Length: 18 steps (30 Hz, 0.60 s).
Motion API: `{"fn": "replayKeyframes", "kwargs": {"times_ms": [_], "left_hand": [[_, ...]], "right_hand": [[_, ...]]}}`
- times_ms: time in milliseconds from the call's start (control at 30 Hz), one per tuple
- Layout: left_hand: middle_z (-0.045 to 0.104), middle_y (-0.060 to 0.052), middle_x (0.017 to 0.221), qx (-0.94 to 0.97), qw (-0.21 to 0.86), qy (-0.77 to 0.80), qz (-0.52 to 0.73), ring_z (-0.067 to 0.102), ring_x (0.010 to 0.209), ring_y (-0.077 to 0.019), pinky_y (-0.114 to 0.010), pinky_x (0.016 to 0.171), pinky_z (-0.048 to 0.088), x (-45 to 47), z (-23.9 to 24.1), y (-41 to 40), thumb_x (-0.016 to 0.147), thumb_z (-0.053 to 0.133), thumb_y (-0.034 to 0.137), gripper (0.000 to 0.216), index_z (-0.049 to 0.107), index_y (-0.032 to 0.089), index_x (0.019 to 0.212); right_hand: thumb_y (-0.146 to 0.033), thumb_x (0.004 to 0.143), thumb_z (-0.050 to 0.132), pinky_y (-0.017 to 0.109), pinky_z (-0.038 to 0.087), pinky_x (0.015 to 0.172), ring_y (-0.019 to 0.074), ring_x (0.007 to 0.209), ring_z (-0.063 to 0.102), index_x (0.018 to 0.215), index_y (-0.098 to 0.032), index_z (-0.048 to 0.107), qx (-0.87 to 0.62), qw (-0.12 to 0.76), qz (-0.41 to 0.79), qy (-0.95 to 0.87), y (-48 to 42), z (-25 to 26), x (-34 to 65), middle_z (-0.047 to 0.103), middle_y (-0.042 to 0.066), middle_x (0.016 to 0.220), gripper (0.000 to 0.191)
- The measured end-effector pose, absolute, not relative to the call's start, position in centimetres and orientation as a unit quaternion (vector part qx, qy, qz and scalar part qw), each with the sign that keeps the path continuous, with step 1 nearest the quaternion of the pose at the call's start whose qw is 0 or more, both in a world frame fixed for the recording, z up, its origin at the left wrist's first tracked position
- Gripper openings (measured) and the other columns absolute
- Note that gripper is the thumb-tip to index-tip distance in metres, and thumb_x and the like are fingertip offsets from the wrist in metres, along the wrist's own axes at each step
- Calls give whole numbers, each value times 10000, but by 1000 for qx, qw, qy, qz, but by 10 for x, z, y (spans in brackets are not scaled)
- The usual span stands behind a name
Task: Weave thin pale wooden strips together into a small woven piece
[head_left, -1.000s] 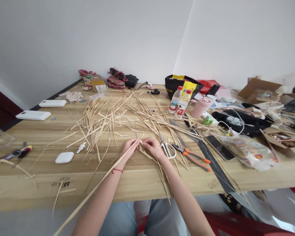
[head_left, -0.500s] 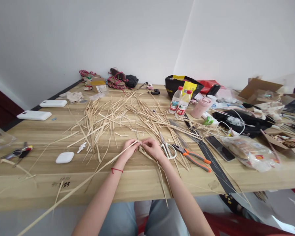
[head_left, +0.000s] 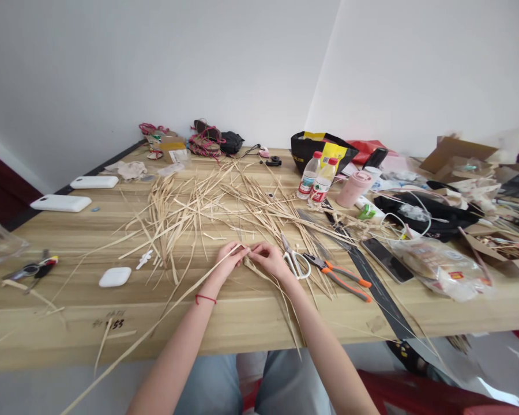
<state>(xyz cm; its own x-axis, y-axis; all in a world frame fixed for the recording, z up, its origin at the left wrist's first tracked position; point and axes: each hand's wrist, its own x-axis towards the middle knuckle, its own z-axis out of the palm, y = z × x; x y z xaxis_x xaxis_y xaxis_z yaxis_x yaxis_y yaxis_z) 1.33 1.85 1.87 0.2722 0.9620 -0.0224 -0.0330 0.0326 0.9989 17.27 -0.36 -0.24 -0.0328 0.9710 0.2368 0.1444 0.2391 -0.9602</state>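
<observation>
Two bare hands meet just left of a pair of metal scissors with white loop handles (head_left: 291, 253). The left hand (head_left: 230, 259) pinches the end of a long, flat, pale tan strip (head_left: 149, 331) with its fingertips. That strip is left of the scissors, and its tail hangs down past the near edge of the table (head_left: 225, 331). The right hand (head_left: 267, 259) has its fingers bent in, close against the left fingertips. I cannot tell if it pinches the strip too, because the spot is so small.

The hold looks tiny, so the strip could slip out. Its heavy tail could tug it, or rub on the table edge and bend. It runs near a thin red string bracelet (head_left: 205, 298), so it could catch there. The strip looks dry, and a sharp fold might crack it.

Some thin, pale loose strips (head_left: 263, 274) lie by the right arm, left of the scissors, and could get mixed in. The right wrist is very near the scissors, so a small swing could bump them into the orange-and-grey pliers (head_left: 327, 268) on their right.
</observation>
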Motion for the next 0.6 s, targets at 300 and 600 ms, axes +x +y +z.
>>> {"fn": "replayKeyframes", "kwargs": {"times_ms": [300,600], "left_hand": [[572,19,568,544,576,429,433,426,451,-73,-197,427,313,11,14,22,566,778,349,306,657,142,755],[593,10,569,554,578,428,420,433,466,-82,-202,433,296,8,17,23,581,780,329,268,684,145,751]], "right_hand": [[-452,683,726,359,476,833,215,853,656,662,-184,672,-426,509,450,-597,-8,13,175,710,73,882,274],[-444,661,740,356,479,846,216,880,661,665,-191,685,-413,493,508,-573,-8,14,179,720,65,907,259]]}}
